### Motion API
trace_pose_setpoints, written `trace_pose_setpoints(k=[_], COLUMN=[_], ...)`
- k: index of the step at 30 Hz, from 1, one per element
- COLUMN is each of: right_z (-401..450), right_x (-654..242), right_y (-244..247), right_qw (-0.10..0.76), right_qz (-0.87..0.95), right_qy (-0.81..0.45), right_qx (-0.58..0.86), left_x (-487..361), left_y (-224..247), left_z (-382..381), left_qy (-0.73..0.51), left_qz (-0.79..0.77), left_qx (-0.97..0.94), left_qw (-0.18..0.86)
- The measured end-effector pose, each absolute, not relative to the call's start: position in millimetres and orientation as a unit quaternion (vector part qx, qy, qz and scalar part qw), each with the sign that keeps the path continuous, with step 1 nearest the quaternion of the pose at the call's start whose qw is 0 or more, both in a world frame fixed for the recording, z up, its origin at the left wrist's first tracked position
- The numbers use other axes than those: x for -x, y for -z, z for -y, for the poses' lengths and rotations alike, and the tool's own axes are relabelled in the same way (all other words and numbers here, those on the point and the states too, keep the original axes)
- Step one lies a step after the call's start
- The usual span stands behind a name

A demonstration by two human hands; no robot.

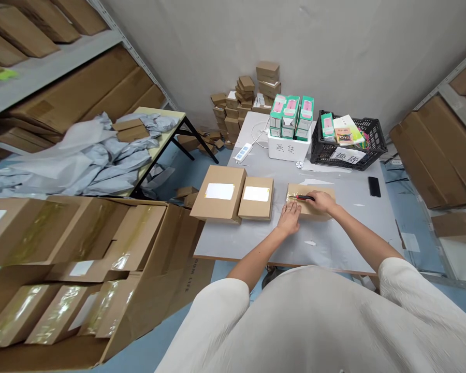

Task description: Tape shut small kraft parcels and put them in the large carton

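A taped cardboard box (pixel 311 211) lies on the grey-topped table in front of me. My right hand (pixel 321 201) is closed around a red and black box cutter (pixel 304 197), its tip pointing left along the clear tape on the box's top. Fingers stretched out and lying flat, my left hand (pixel 289 217) presses on the box's front left part. To the left sit a smaller labelled box (pixel 257 194) and a larger labelled box (pixel 219 191), side by side and closed.
Behind the boxes stand a white bin (pixel 289 148) of green-and-white packages and a black crate (pixel 349 155). A power strip (pixel 243 153) and phone (pixel 374 187) lie on the table (pixel 252 243). At left, a big carton (pixel 155 280) holds taped boxes.
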State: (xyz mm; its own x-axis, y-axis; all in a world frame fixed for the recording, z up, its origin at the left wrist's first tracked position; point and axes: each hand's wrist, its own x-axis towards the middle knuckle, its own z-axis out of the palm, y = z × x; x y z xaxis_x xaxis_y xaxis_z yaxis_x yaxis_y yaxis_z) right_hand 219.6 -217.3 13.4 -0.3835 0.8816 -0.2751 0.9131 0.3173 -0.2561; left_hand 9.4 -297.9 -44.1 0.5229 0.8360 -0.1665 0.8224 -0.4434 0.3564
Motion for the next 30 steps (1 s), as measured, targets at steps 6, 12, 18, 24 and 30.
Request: trace_pose_setpoints(k=[6, 12, 18, 24, 30], right_z=[218.1, 220.2, 220.5, 221.1, 219.1], right_x=[-217.1, -216.1, -215.7, -214.9, -212.0], right_y=[-18.1, -24.1, -25.5, -24.0, -23.2], right_qw=[0.057, 0.067, 0.082, 0.090, 0.111], right_qz=[-0.806, -0.802, -0.801, -0.804, -0.813], right_qy=[0.182, 0.186, 0.186, 0.170, 0.142], right_qx=[-0.560, -0.563, -0.563, -0.563, -0.554], left_x=[-9.8, -9.6, -9.3, -8.3, -8.6], left_y=[48.4, 50.4, 48.5, 52.4, 56.0], left_z=[297.0, 296.4, 296.0, 295.2, 295.0], left_qy=[-0.018, -0.017, -0.011, -0.015, -0.020], left_qz=[-0.485, -0.483, -0.483, -0.477, -0.481], left_qx=[-0.853, -0.856, -0.855, -0.858, -0.858], left_qw=[0.193, 0.184, 0.186, 0.188, 0.181])
